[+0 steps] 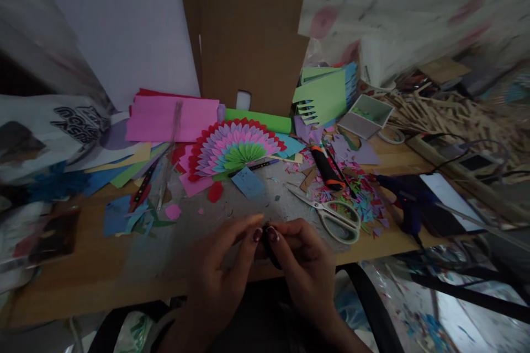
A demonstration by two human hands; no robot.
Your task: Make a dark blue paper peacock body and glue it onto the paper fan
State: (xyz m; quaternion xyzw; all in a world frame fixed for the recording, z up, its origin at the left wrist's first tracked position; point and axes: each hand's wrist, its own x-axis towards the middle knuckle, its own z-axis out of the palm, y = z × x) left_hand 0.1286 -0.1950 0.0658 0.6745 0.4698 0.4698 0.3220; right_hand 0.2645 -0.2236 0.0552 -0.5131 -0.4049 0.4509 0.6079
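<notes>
My left hand [226, 265] and my right hand [302, 259] meet at the near edge of the wooden table [83, 270], thumbs touching. Both pinch a small dark piece [269, 248] between the fingertips; I cannot make out what it is. Just beyond them lies a grey mat [248, 215] with paper scraps. A layered paper fan [234, 149] in red, pink, purple and green sits behind that. White-handled scissors [337, 215] lie to the right of my right hand.
Pink paper [169, 118], a green roll [260, 120] and cardboard sheets [248, 38] stand at the back. An orange-black cutter [325, 168], confetti scraps, a blue glue gun [408, 198], a phone [449, 198] and wooden sticks [455, 116] fill the right side. A printed bag [45, 132] lies left.
</notes>
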